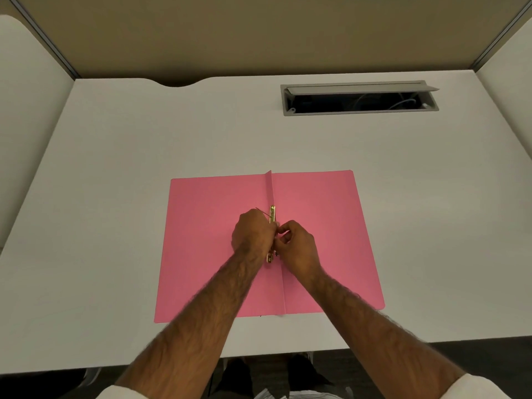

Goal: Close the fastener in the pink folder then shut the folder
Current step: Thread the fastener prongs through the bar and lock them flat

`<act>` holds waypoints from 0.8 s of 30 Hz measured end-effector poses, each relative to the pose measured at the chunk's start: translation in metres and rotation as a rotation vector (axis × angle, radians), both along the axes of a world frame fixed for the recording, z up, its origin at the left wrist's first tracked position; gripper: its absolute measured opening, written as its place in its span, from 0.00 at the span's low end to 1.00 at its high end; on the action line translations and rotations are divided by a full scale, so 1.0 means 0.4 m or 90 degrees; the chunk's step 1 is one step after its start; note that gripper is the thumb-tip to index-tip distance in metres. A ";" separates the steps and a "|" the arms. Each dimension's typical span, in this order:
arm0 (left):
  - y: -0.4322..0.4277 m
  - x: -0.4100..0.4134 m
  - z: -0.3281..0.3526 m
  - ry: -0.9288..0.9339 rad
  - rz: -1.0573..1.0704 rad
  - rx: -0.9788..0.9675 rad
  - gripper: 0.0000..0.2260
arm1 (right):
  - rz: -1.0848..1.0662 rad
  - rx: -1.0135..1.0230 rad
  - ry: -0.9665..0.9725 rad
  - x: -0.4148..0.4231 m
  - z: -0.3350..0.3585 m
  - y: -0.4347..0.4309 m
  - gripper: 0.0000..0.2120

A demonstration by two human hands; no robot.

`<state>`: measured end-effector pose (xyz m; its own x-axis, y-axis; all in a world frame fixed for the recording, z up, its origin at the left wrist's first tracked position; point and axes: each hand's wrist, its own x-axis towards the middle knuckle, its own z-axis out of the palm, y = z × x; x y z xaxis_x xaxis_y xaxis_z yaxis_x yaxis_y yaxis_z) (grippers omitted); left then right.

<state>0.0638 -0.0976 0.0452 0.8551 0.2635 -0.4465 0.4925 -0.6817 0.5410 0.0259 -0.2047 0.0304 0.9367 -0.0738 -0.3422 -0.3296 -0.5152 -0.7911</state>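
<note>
A pink folder (325,226) lies open and flat on the white desk, its spine fold running away from me down the middle. A gold metal fastener (272,213) sits along that fold; its upper end and lower end show, and the middle is hidden under my hands. A thin prong sticks up and to the left near its upper end. My left hand (253,234) is curled over the fastener from the left. My right hand (296,243) pinches at the fastener from the right, fingertips meeting the left hand's.
The white desk (144,168) has a grey cable hatch (359,97) standing open at the back right, with wires inside. Partition walls close off the back and both sides. The desk's front edge runs just below the folder.
</note>
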 end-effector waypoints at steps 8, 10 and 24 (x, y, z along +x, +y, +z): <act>-0.005 0.001 -0.003 -0.004 -0.032 0.017 0.09 | -0.024 0.014 0.018 0.008 -0.007 0.003 0.07; -0.003 -0.004 -0.004 -0.009 -0.060 0.029 0.08 | -0.022 0.012 0.016 0.009 -0.011 0.003 0.06; 0.036 -0.055 -0.023 -0.162 -0.273 0.124 0.11 | -0.018 -0.125 0.022 0.022 -0.032 -0.009 0.07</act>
<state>0.0417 -0.0831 0.0362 0.9790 -0.0765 -0.1890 0.0171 -0.8930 0.4497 0.0346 -0.2084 0.0177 0.9212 -0.1682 -0.3508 -0.3715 -0.6484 -0.6645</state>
